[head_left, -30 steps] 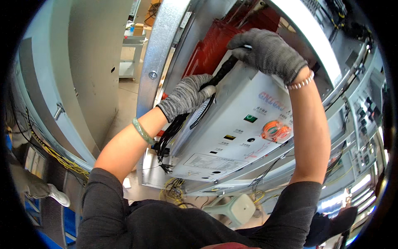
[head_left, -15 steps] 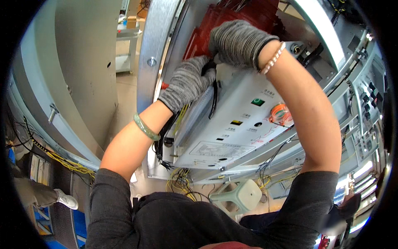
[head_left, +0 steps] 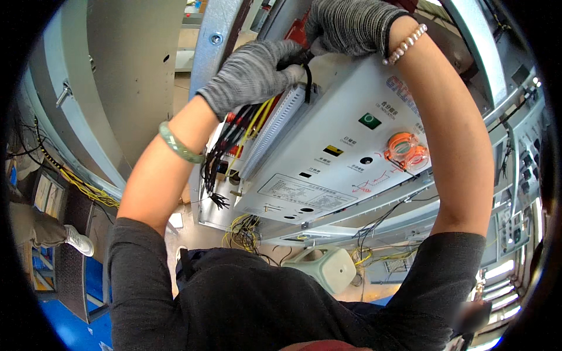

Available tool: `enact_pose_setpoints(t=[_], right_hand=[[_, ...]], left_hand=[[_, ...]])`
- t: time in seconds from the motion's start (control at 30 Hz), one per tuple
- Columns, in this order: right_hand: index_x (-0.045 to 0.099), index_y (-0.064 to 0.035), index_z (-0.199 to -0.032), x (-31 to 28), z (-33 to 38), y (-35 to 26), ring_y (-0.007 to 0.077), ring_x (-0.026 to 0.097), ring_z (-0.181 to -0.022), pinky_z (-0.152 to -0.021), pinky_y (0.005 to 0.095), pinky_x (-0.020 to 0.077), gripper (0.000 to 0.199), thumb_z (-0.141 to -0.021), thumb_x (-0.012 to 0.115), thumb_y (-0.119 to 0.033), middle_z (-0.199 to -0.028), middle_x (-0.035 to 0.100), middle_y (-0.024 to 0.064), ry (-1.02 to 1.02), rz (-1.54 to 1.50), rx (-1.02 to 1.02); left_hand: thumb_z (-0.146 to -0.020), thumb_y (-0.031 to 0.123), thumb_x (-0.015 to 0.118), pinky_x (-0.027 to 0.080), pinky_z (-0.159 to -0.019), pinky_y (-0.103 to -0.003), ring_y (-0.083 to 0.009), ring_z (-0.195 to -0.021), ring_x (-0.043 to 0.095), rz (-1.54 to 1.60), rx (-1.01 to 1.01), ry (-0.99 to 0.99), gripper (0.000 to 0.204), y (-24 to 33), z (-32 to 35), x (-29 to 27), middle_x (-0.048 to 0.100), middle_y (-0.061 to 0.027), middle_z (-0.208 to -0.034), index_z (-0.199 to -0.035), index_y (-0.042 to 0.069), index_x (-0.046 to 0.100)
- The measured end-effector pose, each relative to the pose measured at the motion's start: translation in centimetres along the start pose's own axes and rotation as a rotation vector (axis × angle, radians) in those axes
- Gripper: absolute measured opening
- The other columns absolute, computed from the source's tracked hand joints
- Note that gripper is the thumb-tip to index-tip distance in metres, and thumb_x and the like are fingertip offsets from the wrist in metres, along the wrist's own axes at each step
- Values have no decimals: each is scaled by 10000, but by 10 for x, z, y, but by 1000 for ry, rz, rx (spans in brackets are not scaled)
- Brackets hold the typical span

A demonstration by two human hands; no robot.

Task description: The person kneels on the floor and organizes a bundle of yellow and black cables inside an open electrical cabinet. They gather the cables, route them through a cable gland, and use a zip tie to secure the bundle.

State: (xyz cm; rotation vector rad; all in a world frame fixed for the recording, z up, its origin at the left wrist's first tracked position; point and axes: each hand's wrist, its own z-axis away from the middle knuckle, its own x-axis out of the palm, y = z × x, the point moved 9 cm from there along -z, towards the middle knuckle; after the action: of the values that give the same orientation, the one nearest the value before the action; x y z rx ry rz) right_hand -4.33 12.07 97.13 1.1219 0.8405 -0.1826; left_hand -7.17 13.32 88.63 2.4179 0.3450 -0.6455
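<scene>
As the left hand (head_left: pixel 252 73) and right hand (head_left: pixel 351 26) meet high up, the black cable bundle (head_left: pixel 301 57) sits right between them!
Left thumb and fingers are clamped around it, just beyond the upper end of the slotted wiring duct (head_left: pixel 275 130), beside the white panel (head_left: pixel 328 117); the right hand curls over close by, fingertips tucked away, so no telling whether it's gripping or merely touching. Expect light, bendy handling: supple, perhaps springy when bent tight, with knit gloves likely biting well on smooth sheathing. Best hold? Around the gathered part, near that left thumb. Below, slim black wires (head_left: pixel 213 164) hang near yellow wires (head_left: pixel 261 114), splaying at their ends; those tips look easiest to snag, so poor handles.
</scene>
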Motion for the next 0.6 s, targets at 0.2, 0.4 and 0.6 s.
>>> enact_pose_setpoints(t=[0.2,0.4,0.6], right_hand=[[698,-67,-836,8,-15,-5,294,642,-775,-686,366,501,200,-717,629,-212,-821,666,137,-2,155,-22],[699,-82,-872,0,0,-8,279,638,-770,-708,364,494,194,-752,623,-213,-834,670,127,-106,1,17],[697,-68,-852,-4,6,-6,302,628,-748,-703,365,492,173,-743,614,-176,-796,657,153,-151,-35,76]], left_hand=[[-843,282,531,504,-688,-411,-315,-751,625,-535,56,83,295,-4,-7,-4,634,-154,-797,-1105,159,590],[-877,291,502,487,-746,-416,-305,-815,609,-630,120,159,238,-2,-4,6,617,-156,-856,-1040,161,616],[-903,268,486,454,-862,-390,-310,-940,583,-309,73,52,260,-15,-8,10,604,-174,-973,-1088,113,581]])
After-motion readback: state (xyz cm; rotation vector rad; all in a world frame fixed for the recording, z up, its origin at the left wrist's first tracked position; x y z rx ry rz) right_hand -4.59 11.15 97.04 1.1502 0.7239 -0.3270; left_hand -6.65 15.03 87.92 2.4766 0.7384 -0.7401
